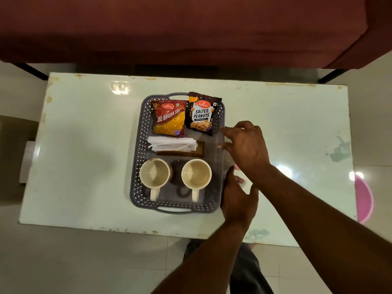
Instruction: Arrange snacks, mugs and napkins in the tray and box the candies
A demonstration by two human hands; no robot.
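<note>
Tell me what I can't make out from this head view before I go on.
- Clear box beside the tray: see-through and blurred, both hands cover it; contents and lid state unreadable.
- Candies: none identifiable; a pinkish bit shows between the left hand and right hand.
- Brown item: mostly under the napkins.
- Pink object: cut off by the table edge.

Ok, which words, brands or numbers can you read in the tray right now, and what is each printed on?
"10/-": red snack packet, top left corner.
"Haldiram's": red packet's logo, small, only just legible.
"OO BHUJIA SEV": red packet; the first letters are cut off by a fold.
"10": yellow tag on the brown peanut packet.
"Haldiram's": peanut packet's red logo.
"SALTED PEANUTS": peanut packet.
Small line beneath that: too small to read.
Mugs, napkins: no text visible.
</note>
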